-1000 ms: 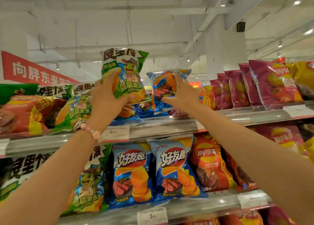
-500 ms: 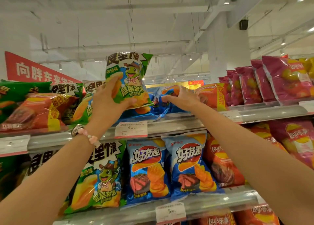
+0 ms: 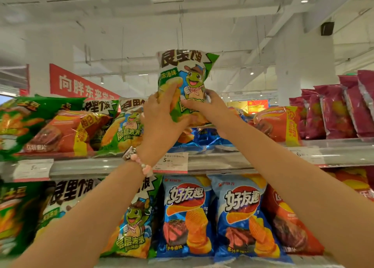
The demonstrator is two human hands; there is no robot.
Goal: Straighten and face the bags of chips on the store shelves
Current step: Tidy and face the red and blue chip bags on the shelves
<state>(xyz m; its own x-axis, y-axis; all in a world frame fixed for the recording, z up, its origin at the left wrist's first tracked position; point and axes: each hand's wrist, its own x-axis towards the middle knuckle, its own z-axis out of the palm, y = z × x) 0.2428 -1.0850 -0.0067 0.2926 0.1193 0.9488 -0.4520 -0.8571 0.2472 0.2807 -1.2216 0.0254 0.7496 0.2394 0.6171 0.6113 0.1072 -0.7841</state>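
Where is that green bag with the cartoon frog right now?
In the head view the green frog bag is held upright by the left hand and the right hand, above the top shelf, over the blue bags.

a green chip bag [image 3: 187, 85] with a smiling cartoon frog stands upright, front facing out, above the top shelf [image 3: 222, 162]. under it lie flat blue bags [image 3: 206, 139]. beside it on the left another green frog bag [image 3: 123, 130] leans back. on the right sit orange bags [image 3: 277, 126] and purple bags [image 3: 334, 112].
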